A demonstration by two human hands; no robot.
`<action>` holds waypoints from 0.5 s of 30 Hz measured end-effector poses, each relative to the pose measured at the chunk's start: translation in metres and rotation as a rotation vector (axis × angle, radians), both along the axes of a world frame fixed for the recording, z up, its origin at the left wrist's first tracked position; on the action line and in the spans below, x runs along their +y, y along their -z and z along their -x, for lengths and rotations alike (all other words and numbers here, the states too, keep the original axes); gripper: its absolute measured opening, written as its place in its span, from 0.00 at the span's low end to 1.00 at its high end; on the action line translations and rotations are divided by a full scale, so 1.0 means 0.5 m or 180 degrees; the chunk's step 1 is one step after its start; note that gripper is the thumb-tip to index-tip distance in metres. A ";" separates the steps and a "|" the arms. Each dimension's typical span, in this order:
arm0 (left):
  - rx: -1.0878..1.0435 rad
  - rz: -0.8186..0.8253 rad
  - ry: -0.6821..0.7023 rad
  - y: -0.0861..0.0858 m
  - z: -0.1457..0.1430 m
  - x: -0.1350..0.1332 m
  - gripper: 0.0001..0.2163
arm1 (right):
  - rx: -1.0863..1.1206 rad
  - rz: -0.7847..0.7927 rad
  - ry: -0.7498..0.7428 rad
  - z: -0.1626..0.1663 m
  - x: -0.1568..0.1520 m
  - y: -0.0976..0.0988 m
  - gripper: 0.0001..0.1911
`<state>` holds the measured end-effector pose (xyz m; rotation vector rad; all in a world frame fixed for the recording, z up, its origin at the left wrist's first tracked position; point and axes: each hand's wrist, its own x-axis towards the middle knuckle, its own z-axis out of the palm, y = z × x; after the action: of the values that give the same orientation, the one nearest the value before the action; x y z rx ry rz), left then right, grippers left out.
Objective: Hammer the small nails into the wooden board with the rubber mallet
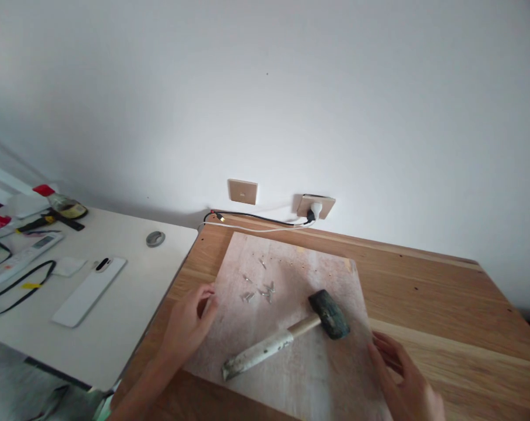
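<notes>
A pale, worn wooden board (309, 374) lies flat on the wooden table. My left hand (186, 323) is closed at its left edge, thumb and fingers curled together there. At the opposite edge, my right hand (403, 377) also has its fingers curled against the board. Between them rests a mallet (265, 349) with a dark head and a white-wrapped handle, touched by neither hand. Several small silvery screws or anchors (267, 291) are scattered on the board's left half. Small holes run along its far part.
Behind the table (444, 304) is a wall socket (316, 206) with plugs and cables. A white table (128, 280) on the left carries a white phone (89, 292), a remote (26, 257), a roll of grey tape (155, 238) and a red-capped bottle (63, 204).
</notes>
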<state>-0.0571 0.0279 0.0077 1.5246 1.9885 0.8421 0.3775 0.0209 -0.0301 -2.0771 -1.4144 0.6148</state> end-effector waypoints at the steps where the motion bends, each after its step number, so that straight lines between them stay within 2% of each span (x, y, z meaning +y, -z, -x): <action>1: 0.0045 -0.0048 0.0210 0.001 -0.019 -0.001 0.14 | -0.0105 -0.0004 0.0077 -0.023 -0.005 0.000 0.26; 5: 0.0411 -0.0172 0.0944 0.001 -0.073 0.006 0.11 | -0.0736 -0.0163 0.0362 -0.069 -0.044 -0.014 0.28; 8: 0.0819 -0.0584 0.1236 0.001 -0.107 0.022 0.09 | -0.1197 -0.0481 0.0739 -0.036 -0.085 -0.034 0.29; 10: 0.1007 -0.0844 0.1481 0.001 -0.134 0.037 0.07 | -0.0692 -0.0315 0.0874 0.011 -0.106 -0.044 0.27; 13: 0.1236 -0.0943 0.1848 0.000 -0.177 0.065 0.07 | 0.0578 0.0492 0.0257 0.084 -0.107 -0.051 0.31; 15: 0.1335 -0.0926 0.1961 -0.002 -0.203 0.089 0.06 | 0.1233 0.0825 -0.0080 0.119 -0.085 -0.051 0.35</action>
<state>0.0446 0.0723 0.0089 2.4699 1.5162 0.5927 0.3182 -0.0216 -0.0044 -1.9884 -1.1871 1.1928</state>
